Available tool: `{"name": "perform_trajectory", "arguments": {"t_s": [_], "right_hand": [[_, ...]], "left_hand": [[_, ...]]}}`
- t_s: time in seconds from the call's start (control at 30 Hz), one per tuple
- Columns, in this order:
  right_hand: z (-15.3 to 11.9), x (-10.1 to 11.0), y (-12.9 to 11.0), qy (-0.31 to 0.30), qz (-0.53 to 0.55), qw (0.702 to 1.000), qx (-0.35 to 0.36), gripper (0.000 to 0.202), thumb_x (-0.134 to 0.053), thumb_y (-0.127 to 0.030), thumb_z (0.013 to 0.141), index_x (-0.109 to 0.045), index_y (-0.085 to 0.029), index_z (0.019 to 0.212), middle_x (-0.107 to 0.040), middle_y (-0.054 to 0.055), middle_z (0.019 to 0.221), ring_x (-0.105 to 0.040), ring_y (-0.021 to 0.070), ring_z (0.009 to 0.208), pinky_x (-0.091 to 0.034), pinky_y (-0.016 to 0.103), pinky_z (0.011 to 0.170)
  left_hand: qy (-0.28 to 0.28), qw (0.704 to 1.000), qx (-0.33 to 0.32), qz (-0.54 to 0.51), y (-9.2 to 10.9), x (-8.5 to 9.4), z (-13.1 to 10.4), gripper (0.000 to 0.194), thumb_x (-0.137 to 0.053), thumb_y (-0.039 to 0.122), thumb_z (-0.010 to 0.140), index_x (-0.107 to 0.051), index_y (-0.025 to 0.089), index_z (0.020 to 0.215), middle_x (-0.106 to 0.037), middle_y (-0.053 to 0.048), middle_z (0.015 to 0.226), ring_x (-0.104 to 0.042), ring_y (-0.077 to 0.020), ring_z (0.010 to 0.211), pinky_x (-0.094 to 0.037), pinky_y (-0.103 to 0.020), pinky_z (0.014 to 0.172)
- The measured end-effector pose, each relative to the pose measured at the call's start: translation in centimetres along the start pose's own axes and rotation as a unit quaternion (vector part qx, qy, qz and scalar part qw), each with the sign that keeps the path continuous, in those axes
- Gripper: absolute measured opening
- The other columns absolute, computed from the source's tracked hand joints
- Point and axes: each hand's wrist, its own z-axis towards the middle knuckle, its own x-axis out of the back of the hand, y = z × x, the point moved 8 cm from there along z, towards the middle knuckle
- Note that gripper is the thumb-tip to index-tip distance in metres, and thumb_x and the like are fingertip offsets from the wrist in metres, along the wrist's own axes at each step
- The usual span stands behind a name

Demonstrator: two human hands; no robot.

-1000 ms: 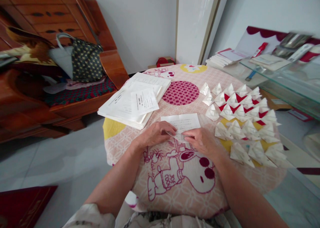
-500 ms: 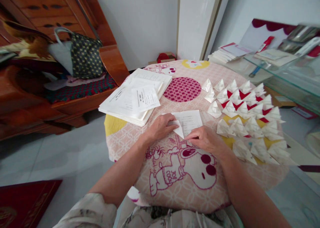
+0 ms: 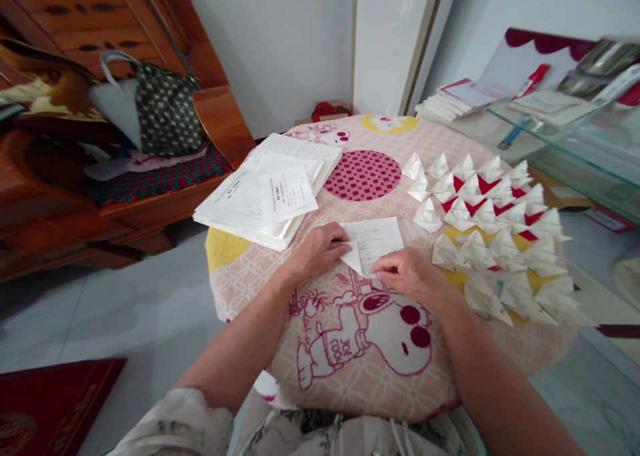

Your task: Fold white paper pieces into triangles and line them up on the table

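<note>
A sheet of paper (image 3: 379,240) with lines of faint print lies on the round, cloth-covered table, its lower left corner folded over into a white triangle. My left hand (image 3: 320,248) is closed at the sheet's left side, fingers pressed on the folded flap. At the sheet's bottom edge, near the tip of the fold, my right hand (image 3: 407,271) pinches the paper with thumb and forefinger. To the right stand several rows of pointed folded paper pieces (image 3: 504,248), and a stack of printed sheets (image 3: 240,199) sits on the left.
The tablecloth (image 3: 320,403) is pink with cartoon dog figures. A glass shelf (image 3: 570,149) with papers, a red marker (image 3: 533,81) and metal containers adjoins the table at the right. On the left, a wooden bench (image 3: 220,126) carries bags. A red mat (image 3: 55,403) lies on the floor.
The left hand has shifted slightly, with its fingers now further over the folded flap. My right hand stays at the sheet's bottom edge. The whole view has moved slightly.
</note>
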Motion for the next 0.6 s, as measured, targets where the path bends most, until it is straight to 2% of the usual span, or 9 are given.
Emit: {"name": "perform_trajectory", "arguments": {"t_s": [0.17,0.3,0.43,0.6], "right_hand": [[0.6,-0.3,-0.5,0.006,-0.012,1.0,-0.023,0.014,-0.06,-0.01,0.077,-0.07,-0.018,0.07,-0.063,-0.002,0.056,-0.051,0.0109,0.053,-0.032,0.024,0.054],[0.7,-0.5,0.1,0.009,0.005,0.998,-0.069,0.013,-0.061,-0.008,0.073,-0.068,-0.018,0.069,-0.064,-0.002,0.058,-0.053,0.0113,0.054,-0.034,0.023,0.054],[0.7,-0.5,0.3,0.016,0.011,0.997,-0.076,0.012,-0.062,-0.009,0.071,-0.067,-0.019,0.067,-0.064,-0.002,0.058,-0.054,0.0117,0.055,-0.035,0.024,0.054],[0.7,-0.5,0.3,0.014,0.029,0.996,-0.087,0.012,-0.06,-0.008,0.07,-0.066,-0.018,0.067,-0.062,-0.003,0.056,-0.053,0.0112,0.052,-0.034,0.023,0.053]], "left_hand": [[0.016,1.0,0.007,0.006,0.2,0.2,0.2,0.008,-0.06,0.023,0.087,-0.063,0.016,0.085,-0.065,-0.002,0.083,-0.058,-0.014,0.075,-0.047,-0.029,0.071],[0.03,0.999,0.009,0.005,0.5,0.2,0.5,0.008,-0.061,0.022,0.088,-0.064,0.016,0.086,-0.067,-0.003,0.085,-0.059,-0.0144,0.077,-0.048,-0.03,0.074],[0.04,0.999,0.011,0.001,0.6,0.1,0.9,0.006,-0.062,0.021,0.088,-0.065,0.016,0.088,-0.068,-0.003,0.088,-0.061,-0.0148,0.079,-0.05,-0.03,0.076],[0.024,0.999,-0.032,-0.007,1.4,-0.6,1.2,0.009,-0.061,0.024,0.09,-0.066,0.016,0.088,-0.068,-0.004,0.089,-0.062,-0.0162,0.084,-0.05,-0.033,0.08]]}}
